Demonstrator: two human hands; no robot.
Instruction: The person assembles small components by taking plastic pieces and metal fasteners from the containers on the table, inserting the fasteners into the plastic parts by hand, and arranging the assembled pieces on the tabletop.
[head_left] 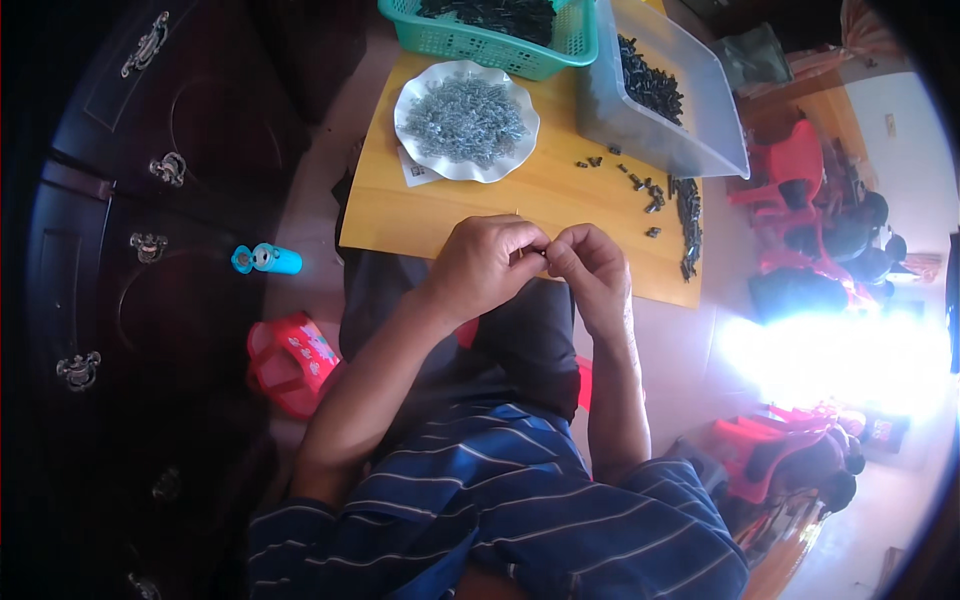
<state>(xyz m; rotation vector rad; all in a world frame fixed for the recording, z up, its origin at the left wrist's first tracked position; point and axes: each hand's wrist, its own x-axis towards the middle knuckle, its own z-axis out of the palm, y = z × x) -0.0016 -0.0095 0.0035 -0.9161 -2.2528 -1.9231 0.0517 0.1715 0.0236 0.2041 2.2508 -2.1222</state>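
Observation:
My left hand point(484, 262) and my right hand point(597, 277) meet at the table's near edge, fingers closed in a pinch. Between their touching fingertips shows a small dark piece point(543, 254), mostly hidden by the fingers. Just beyond them, a white scalloped plate point(408, 112) holds a heap of small clear, silvery pieces point(468, 120). Small black cylindrical pieces point(655, 195) lie scattered on the table to the right of my hands. More of them form a long pile point(689, 228) along the table's right edge.
A translucent plastic bin point(712, 140) of black pieces is tilted at the table's far right. Behind the plate stands a green basket point(480, 50) with dark pieces. The yellow table point(385, 220) ends above my lap. A blue can-like object point(277, 259) and a red bag point(295, 365) are left.

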